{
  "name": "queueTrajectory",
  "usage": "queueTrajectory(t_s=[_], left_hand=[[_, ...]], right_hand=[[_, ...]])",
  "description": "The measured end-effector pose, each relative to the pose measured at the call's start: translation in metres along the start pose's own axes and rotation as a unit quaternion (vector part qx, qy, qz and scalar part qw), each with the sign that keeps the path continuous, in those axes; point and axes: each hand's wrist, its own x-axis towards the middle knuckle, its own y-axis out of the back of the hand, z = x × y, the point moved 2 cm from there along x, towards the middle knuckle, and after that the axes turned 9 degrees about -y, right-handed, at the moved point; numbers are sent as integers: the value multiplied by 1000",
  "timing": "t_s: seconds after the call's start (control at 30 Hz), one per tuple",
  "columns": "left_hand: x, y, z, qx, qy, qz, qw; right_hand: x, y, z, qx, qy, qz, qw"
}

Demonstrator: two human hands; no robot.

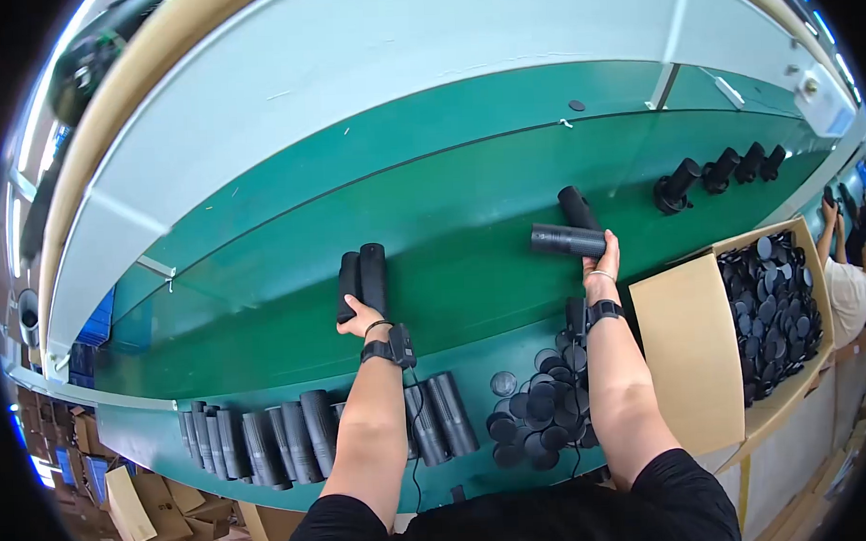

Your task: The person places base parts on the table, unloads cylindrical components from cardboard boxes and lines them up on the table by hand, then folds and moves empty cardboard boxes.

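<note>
My left hand is at the lower ends of two black cylindrical tubes, a left tube and a right tube, which stand side by side on the green surface. Its thumb lies along the left tube, and its other fingers are partly hidden. To the right, my right hand grips the end of a ribbed black tube that lies sideways. Just behind that one, another black tube leans at a tilt, its lower part partly covered.
A row of black tubes lines the near bench edge. Loose black discs lie in a pile between my forearms. At right stands a cardboard box of discs. Several tubes with wider bases stand far right. A person is beyond.
</note>
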Motion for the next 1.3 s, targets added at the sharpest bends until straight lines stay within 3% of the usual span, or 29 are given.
queueTrajectory(t_s=[0.23, 0.37, 0.47, 0.5, 0.57, 0.6, 0.67, 0.7, 0.77, 0.8, 0.87, 0.93, 1.0, 1.13, 1.2, 1.23, 1.27, 1.3], left_hand=[[-13, 5, 7, 85, -1, -4, 996], [-9, 19, 19, 205, 67, -70, 974], [7, 20, 12, 253, 96, -108, 957], [10, 19, 6, 256, 102, -124, 953], [13, 22, 4, 265, 107, -137, 948], [12, 23, 12, 292, 94, -133, 942], [0, 27, 29, 345, 69, -136, 926], [-7, 29, 34, 346, 68, -142, 925], [-15, 36, 48, 254, 58, -172, 950], [-15, 45, 54, 207, 54, -177, 961], [-30, 66, 64, -44, 48, -292, 954], [-54, 113, 105, -226, 87, -440, 865], [-72, 161, 123, -222, 80, -540, 808], [-78, 267, 126, -125, 57, -709, 691], [-66, 319, 108, -145, 117, -728, 660], [-54, 342, 101, -155, 115, -706, 682], [-40, 368, 91, -141, 123, -692, 697], [-30, 395, 80, -125, 136, -681, 708]], right_hand=[[-3, 12, -3, -102, 23, 43, 994], [-16, 19, 11, -86, -17, 26, 996], [-52, 2, 19, -32, 88, -20, 995], [-67, -15, 19, -170, 207, -59, 962], [-99, -58, 27, -394, 408, -165, 807], [-112, -77, 35, -474, 487, -230, 697], [-116, -96, 64, -605, 529, -393, 447], [-106, -88, 71, -609, 529, -387, 446], [-95, -70, 101, -620, 566, -515, 176], [-92, -65, 103, -615, 566, -521, 175], [-90, -48, 105, -624, 523, -567, 126], [-94, -46, 103, -659, 498, -547, 133], [-109, -52, 94, -670, 479, -551, 136], [-172, -74, 80, -681, 455, -524, 234], [-212, -79, 59, -684, 412, -522, 298], [-226, -82, 47, -710, 320, -539, 323], [-248, -88, 34, -701, 299, -585, 276], [-279, -93, 23, -727, 196, -579, 312]])
